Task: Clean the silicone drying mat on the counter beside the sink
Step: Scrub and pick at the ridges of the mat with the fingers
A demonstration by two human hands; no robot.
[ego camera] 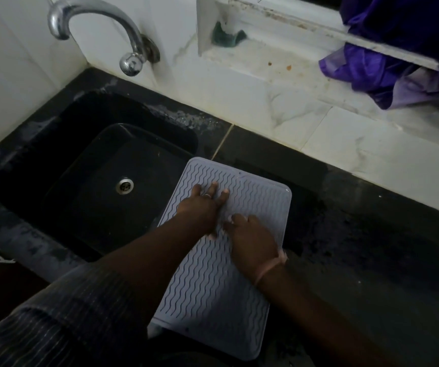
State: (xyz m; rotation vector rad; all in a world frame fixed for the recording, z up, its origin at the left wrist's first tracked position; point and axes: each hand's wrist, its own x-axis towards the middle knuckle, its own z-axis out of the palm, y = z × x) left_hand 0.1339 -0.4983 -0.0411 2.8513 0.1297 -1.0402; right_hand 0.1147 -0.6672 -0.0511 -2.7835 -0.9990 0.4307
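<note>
Head view, looking down at a dark counter (358,260) with a black sink (54,160) set into it on the left.

Pale grey silicone mat (213,274) lying flat on the counter just right of the sink, its left edge at or slightly over the sink's rim. Long axis running from near the body away toward the tiled wall (279,102), leaning a little to the right at the far end. Directly under both hands, so no reaching needed; the near half stretching back toward the body, the far corners just beyond the fingertips.

Left hand (202,205) pressed flat on the upper middle of the mat, fingers spread and pointing away, a ring on one finger. Empty, gripping nothing. Right hand (250,239) just beside and slightly nearer the body, palm down on the mat, fingers loosely curled toward the left hand. No cloth or sponge visible in it, though whatever may sit under the palm hidden. A pale band at the right wrist.

Mat covered in raised wavy ridges running lengthwise, with a smooth raised border and rounded corners. No obvious dirt visible in the dim light; wet or dry, impossible to say.

Curved chrome tap (94,22) above the sink, no water running. Green sponge (226,35) on the window ledge, well apart from the hands. Purple cloth (385,64) bunched at the far right.
</note>
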